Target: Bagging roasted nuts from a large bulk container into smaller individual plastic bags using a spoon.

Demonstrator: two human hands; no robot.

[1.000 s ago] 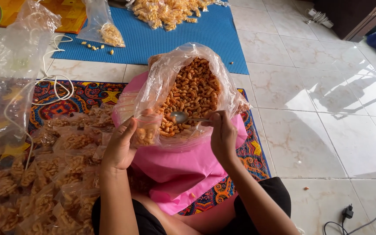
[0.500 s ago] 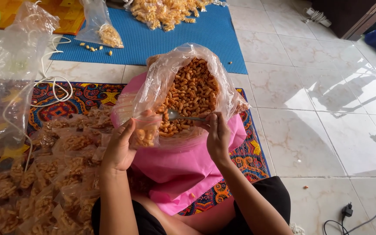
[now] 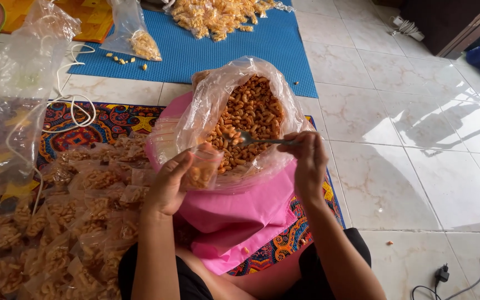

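A floor scene is seen from above, from a camera worn on the head of a seated person. A large clear plastic bag full of small curled orange-brown snacks is propped open on a pink cloth, which is spread over the person's lap and a patterned mat.

The right hand is closed around the handle of a metal spoon, pinched between thumb and fingers; the spoon's bowl is held level just over the snacks, near the middle of the big bag, with a few pieces on it. The left hand is curled around a small clear packet (already partly filled with the same snacks), which is held upright against the near rim of the large bag, just beside the spoon.

To the left, on the patterned mat, a heap of filled small packets is piled close to the left forearm. Empty clear bags are stacked further left, with a white cord looped beside them.

Beyond the large bag, a blue mat is laid on the pale tiled floor; on it another pile of snacks and a partly filled clear bag are seen. A black cable lies on the tiles at lower right.
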